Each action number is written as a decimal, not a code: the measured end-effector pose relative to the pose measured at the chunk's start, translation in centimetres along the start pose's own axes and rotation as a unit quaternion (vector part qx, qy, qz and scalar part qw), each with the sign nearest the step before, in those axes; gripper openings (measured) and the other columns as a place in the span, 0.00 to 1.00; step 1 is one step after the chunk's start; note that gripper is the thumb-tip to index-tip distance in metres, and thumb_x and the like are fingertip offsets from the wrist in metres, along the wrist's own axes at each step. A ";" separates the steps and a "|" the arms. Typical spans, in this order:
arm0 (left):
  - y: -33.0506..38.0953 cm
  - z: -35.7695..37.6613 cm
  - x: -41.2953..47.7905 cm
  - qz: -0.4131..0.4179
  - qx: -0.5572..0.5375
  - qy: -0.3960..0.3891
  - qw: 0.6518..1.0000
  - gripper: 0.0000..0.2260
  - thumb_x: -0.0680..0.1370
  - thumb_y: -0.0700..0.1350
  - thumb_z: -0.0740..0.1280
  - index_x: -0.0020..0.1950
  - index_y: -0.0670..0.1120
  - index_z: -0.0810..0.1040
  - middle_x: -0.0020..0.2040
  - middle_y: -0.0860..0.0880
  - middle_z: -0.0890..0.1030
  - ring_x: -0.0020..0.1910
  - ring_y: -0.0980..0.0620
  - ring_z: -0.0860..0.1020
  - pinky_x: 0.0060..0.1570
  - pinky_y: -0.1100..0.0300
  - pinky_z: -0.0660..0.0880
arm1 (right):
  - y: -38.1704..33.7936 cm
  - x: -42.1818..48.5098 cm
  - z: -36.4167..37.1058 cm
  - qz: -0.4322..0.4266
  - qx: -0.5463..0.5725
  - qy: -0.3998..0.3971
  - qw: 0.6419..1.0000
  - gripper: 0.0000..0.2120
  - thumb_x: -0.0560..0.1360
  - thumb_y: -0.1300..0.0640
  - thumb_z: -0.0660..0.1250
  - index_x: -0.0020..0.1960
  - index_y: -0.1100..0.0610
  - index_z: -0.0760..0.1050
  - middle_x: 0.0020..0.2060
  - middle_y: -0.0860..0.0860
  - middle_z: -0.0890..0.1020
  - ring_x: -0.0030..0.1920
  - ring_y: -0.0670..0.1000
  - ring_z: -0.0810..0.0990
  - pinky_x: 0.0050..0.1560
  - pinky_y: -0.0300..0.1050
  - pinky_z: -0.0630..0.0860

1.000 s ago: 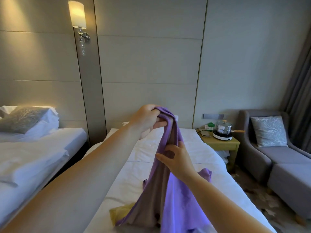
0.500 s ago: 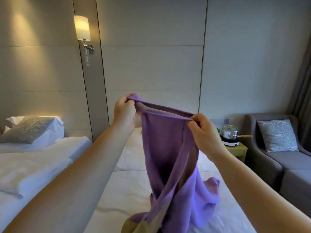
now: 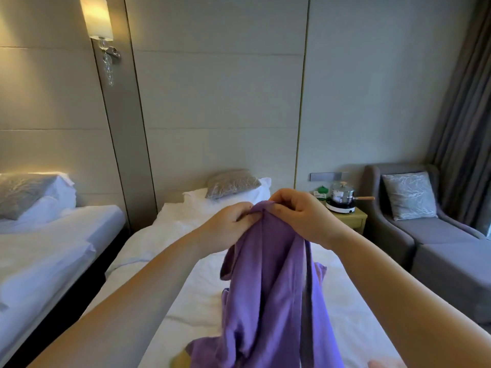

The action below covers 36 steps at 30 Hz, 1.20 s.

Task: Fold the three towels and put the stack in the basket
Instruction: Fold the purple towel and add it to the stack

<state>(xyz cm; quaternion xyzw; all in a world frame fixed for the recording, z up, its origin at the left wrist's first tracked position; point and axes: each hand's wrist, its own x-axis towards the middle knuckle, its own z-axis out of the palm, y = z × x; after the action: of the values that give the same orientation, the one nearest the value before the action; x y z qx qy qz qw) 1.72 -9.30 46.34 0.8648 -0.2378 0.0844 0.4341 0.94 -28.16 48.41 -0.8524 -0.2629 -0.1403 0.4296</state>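
Folding seems just begun: left hand (image 3: 229,221) and right hand (image 3: 300,212), held close together above the bed (image 3: 159,248), each pinch the top edge of the purple towel (image 3: 265,288), which hangs onto the bed; next it likely needs laying flat there

I'm reading no text, number or brand anywhere in this view. The small green-and-white packet (image 3: 319,193) on the pale wooden bedside table (image 3: 357,220) is showing some print, but it's coming through too small and blurred to make out. The grey rectangular wall plate (image 3: 325,176) above it is giving me no legible marking either.
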 end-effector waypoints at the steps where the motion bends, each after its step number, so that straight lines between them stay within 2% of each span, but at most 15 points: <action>1: 0.1 0.1 0.0 0.013 -0.020 0.026 0.999 0.10 0.82 0.47 0.59 0.51 0.46 0.79 0.45 0.52 0.81 0.45 0.58 0.76 0.50 0.60 0.73 | 0.3 -0.3 -0.1 0.002 0.006 -0.004 1.000 0.05 0.77 0.53 0.66 0.45 0.53 0.78 0.36 0.54 0.79 0.36 0.45 0.73 0.39 0.41 0.69; 3: 0.3 0.2 0.1 0.039 -0.042 0.080 0.995 0.11 0.82 0.44 0.58 0.45 0.54 0.78 0.41 0.61 0.80 0.42 0.66 0.75 0.44 0.73 0.69 | 1.0 -1.2 0.1 0.010 0.039 -0.029 0.999 0.04 0.76 0.54 0.67 0.46 0.55 0.76 0.37 0.55 0.77 0.37 0.46 0.72 0.40 0.42 0.70; 5: 0.9 0.4 0.5 0.058 -0.053 0.116 0.990 0.14 0.81 0.40 0.58 0.43 0.55 0.76 0.39 0.61 0.78 0.41 0.69 0.74 0.44 0.76 0.67 | 1.7 -2.3 1.1 0.013 0.067 -0.059 0.996 0.03 0.75 0.60 0.68 0.48 0.57 0.75 0.40 0.57 0.77 0.39 0.45 0.73 0.43 0.42 0.72; 7: 1.5 0.5 1.1 0.068 -0.078 0.148 0.984 0.14 0.81 0.40 0.58 0.42 0.55 0.75 0.38 0.61 0.77 0.39 0.70 0.73 0.43 0.76 0.66 | 2.6 -3.4 2.6 0.022 0.067 -0.068 0.995 0.06 0.73 0.65 0.67 0.49 0.60 0.75 0.39 0.56 0.78 0.39 0.44 0.73 0.43 0.42 0.72; 10: 2.4 -0.5 1.8 0.067 -0.138 0.198 0.968 0.12 0.81 0.43 0.59 0.41 0.53 0.76 0.35 0.62 0.77 0.36 0.66 0.73 0.41 0.73 0.68 | 3.8 -4.5 4.6 0.047 0.016 -0.083 0.995 0.06 0.72 0.63 0.69 0.44 0.64 0.74 0.35 0.50 0.72 0.34 0.43 0.69 0.38 0.42 0.68; 13: 2.7 -2.7 2.7 0.049 -0.143 0.247 0.957 0.11 0.81 0.44 0.59 0.42 0.54 0.76 0.36 0.61 0.78 0.36 0.64 0.74 0.40 0.69 0.70 | 3.9 -4.9 5.8 0.030 -0.001 -0.128 0.991 0.11 0.72 0.59 0.70 0.34 0.54 0.71 0.33 0.43 0.68 0.31 0.39 0.68 0.35 0.32 0.65; 15: 2.3 -4.5 2.8 0.018 -0.104 0.274 0.956 0.11 0.81 0.44 0.58 0.41 0.54 0.75 0.38 0.58 0.77 0.37 0.62 0.73 0.40 0.65 0.69 | 3.5 -4.5 5.8 0.015 -0.030 -0.113 0.993 0.15 0.74 0.58 0.69 0.33 0.54 0.66 0.32 0.43 0.66 0.31 0.40 0.66 0.35 0.33 0.64; 19: -1.2 -7.6 1.2 -0.044 -0.067 0.315 0.946 0.13 0.81 0.40 0.56 0.44 0.55 0.75 0.44 0.55 0.78 0.43 0.59 0.75 0.41 0.70 0.67 | 2.9 -3.6 3.8 0.029 -0.007 -0.036 0.999 0.12 0.77 0.60 0.64 0.36 0.52 0.70 0.30 0.42 0.71 0.31 0.40 0.67 0.35 0.32 0.66; 21: -3.3 -8.4 -0.2 -0.077 -0.073 0.280 0.954 0.16 0.80 0.36 0.55 0.46 0.54 0.77 0.50 0.50 0.80 0.51 0.51 0.77 0.48 0.65 0.70 | 2.2 -3.1 2.6 0.023 0.041 -0.017 0.999 0.10 0.78 0.62 0.63 0.40 0.51 0.73 0.31 0.41 0.75 0.32 0.37 0.70 0.37 0.30 0.66; 24: -4.7 -8.2 -2.0 -0.154 -0.068 0.096 0.981 0.20 0.76 0.29 0.57 0.53 0.52 0.79 0.61 0.47 0.78 0.58 0.48 0.75 0.51 0.63 0.72 | 0.8 -2.1 2.0 0.022 0.112 -0.065 0.991 0.10 0.79 0.60 0.61 0.43 0.49 0.77 0.37 0.43 0.77 0.40 0.41 0.74 0.45 0.37 0.71; 27: -3.5 -6.3 -3.3 -0.152 -0.121 -0.067 0.979 0.24 0.72 0.44 0.69 0.66 0.59 0.72 0.69 0.57 0.69 0.68 0.59 0.64 0.61 0.64 0.62 | -0.3 -1.4 2.7 0.034 0.120 -0.119 0.985 0.11 0.79 0.58 0.60 0.46 0.46 0.78 0.42 0.42 0.80 0.45 0.41 0.77 0.51 0.37 0.73; 29: -2.2 -4.3 -3.4 -0.114 -0.176 -0.142 0.967 0.24 0.71 0.54 0.69 0.66 0.58 0.71 0.66 0.59 0.73 0.67 0.62 0.68 0.62 0.65 0.65 | -0.6 -1.0 3.4 0.030 0.113 -0.128 0.985 0.11 0.80 0.59 0.59 0.48 0.48 0.78 0.46 0.46 0.82 0.48 0.43 0.78 0.55 0.41 0.73; 31: -1.6 -2.2 -3.2 -0.093 -0.152 -0.151 0.972 0.21 0.74 0.59 0.66 0.62 0.48 0.75 0.57 0.53 0.80 0.57 0.59 0.76 0.60 0.59 0.72 | -0.4 -1.0 3.6 0.028 0.112 -0.118 0.986 0.10 0.80 0.59 0.59 0.50 0.50 0.79 0.50 0.48 0.83 0.53 0.46 0.79 0.58 0.43 0.73; 33: -1.8 -0.8 -2.8 -0.080 -0.112 -0.111 0.984 0.23 0.75 0.61 0.64 0.55 0.41 0.76 0.47 0.49 0.78 0.47 0.56 0.75 0.54 0.51 0.73 | 0.2 -1.4 3.2 0.024 0.090 -0.103 0.990 0.09 0.80 0.58 0.60 0.50 0.50 0.79 0.47 0.43 0.83 0.50 0.41 0.79 0.53 0.35 0.75; 36: -1.7 0.0 -2.0 -0.035 -0.117 -0.068 0.990 0.13 0.79 0.55 0.64 0.49 0.46 0.79 0.44 0.48 0.78 0.45 0.54 0.74 0.49 0.55 0.70 | 1.8 -2.4 2.6 0.019 0.018 -0.107 0.994 0.03 0.78 0.56 0.63 0.46 0.54 0.75 0.33 0.38 0.76 0.35 0.38 0.72 0.39 0.32 0.69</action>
<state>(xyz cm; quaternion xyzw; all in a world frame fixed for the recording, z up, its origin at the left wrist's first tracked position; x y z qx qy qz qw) 0.75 -7.78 44.42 0.8197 -0.2444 -0.0183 0.5177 0.05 -27.78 44.59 -0.8593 -0.2941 -0.0353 0.4171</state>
